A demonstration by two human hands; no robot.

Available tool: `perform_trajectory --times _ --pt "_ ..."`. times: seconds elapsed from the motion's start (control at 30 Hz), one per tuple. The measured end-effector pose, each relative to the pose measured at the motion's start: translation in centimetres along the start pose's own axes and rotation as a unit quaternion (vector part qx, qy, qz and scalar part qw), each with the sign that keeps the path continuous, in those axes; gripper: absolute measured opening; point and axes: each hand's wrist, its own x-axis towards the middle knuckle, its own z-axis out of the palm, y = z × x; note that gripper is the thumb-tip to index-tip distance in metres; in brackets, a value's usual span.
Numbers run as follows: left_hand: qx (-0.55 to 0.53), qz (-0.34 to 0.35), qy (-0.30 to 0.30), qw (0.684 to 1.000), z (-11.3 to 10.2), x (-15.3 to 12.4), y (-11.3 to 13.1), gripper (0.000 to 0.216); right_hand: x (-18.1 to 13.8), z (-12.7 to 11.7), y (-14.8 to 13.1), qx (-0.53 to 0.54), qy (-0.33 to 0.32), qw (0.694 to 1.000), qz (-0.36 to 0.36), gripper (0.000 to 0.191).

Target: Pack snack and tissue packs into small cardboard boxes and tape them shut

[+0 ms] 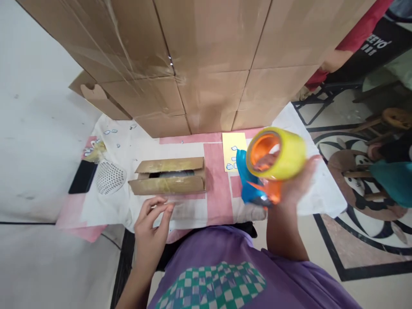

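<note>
My right hand (291,189) grips a tape dispenser (249,189) with blue and orange parts, raised over the right of the table and slightly blurred. On it sits a big roll of yellow tape (291,152). A small cardboard box (167,185) lies in front of me, its two long top flaps nearly meeting; through the gap something dark and greyish shows. My left hand (151,227) is just below the box's near left side, thumb and fingers drawn together in a pinch. Whatever may be between those fingertips is too faint to make out.
Stacked cardboard boxes (212,94) wall off the table's back. A yellow sheet (234,139) with stickers lies near the dispenser. To the left are a white perforated cup-shaped piece (111,177) and a black phone (84,177). Another person's red sleeve (360,28) shows behind the stack.
</note>
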Motion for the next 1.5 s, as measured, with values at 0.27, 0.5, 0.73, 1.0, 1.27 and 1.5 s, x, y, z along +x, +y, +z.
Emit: perform_trajectory --times 0.27,0.5,0.73,1.0,1.27,1.5 --pt "-0.086 -0.163 -0.023 0.983 0.2 -0.8 0.0 0.027 3.9 11.2 7.4 0.075 -0.264 0.958 0.079 0.059" --pt "-0.221 -0.2 -0.005 0.955 0.3 -0.1 0.1 0.023 3.8 12.0 8.4 -0.059 -0.219 0.974 0.023 0.052" --pt "-0.311 -0.218 -0.039 0.924 1.0 0.8 0.3 0.029 -3.7 8.2 -2.2 -0.119 -0.435 0.805 -0.385 0.033" --pt "-0.34 -0.114 0.054 0.932 0.9 1.7 1.3 0.019 -11.3 9.3 -2.0 -0.022 -0.383 0.855 -0.348 0.01" --pt "-0.232 -0.161 0.035 0.959 0.5 5.4 2.3 0.03 -13.5 9.3 -4.3 0.096 -0.458 0.877 0.109 0.047" --pt "-0.28 -0.103 0.178 0.938 0.4 7.7 2.7 0.02 -8.2 9.7 -3.4 -0.055 -0.259 0.932 -0.248 0.048"
